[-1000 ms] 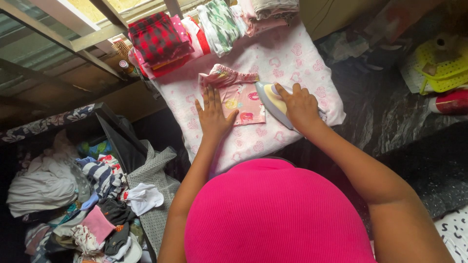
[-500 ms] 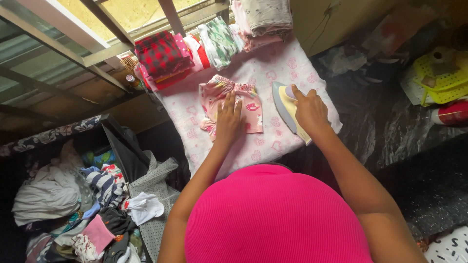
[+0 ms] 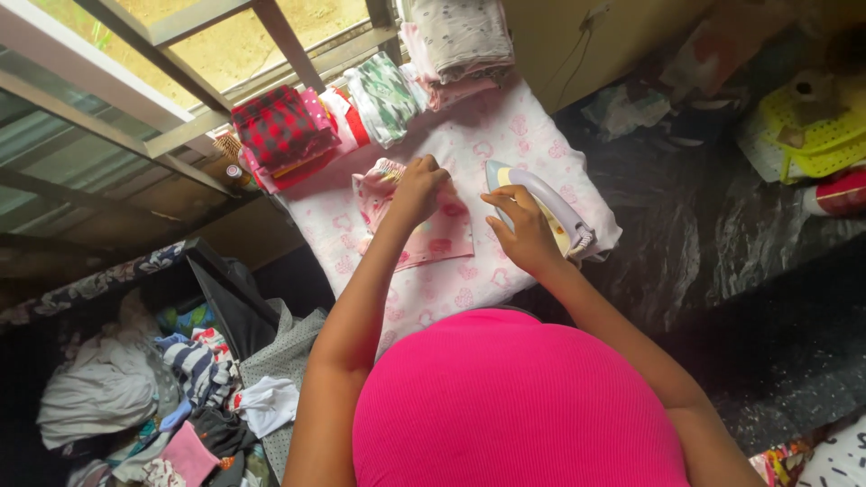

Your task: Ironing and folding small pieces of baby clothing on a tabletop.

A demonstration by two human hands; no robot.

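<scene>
Head view, looking down past a bright pink top [image 3: 514, 397]. Far left, low: heap of loose laundry [image 3: 153, 397] on the floor, striped, white and pink pieces mixed, beside a dark bag [image 3: 236, 311]. Above it, window bars [image 3: 180, 54] running diagonally.

Further right, along the far edge of the desk: folded stack with red-and-black check cloth [image 3: 275, 131] on top, then a folded green-and-white patterned piece [image 3: 383, 95], then a taller pale pink folded pile [image 3: 460, 50]. Desk covered with a white cloth printed in pink [image 3: 505, 135].

Centre: left hand [image 3: 417, 191] reaching forward, fingers curled shut in a tight grip on the upper edge of a small pink printed garment [image 3: 433, 239]. Garment lying flat on the desk cover, frilled end near the check stack, lower part spread toward the body.

Just right of it: right hand [image 3: 523, 230], grip loose and half open, fingers resting on the near side of the iron [image 3: 541, 212], not wrapped round its handle. Iron pale lilac and yellow, lying on the desk cover near its right edge, point aimed away, close to the garment but apart from it.

Far right: dark marbled surface [image 3: 722, 243], with a yellow-green plastic basket [image 3: 812, 135] at its far end and a red item [image 3: 843, 194] beside that.
</scene>
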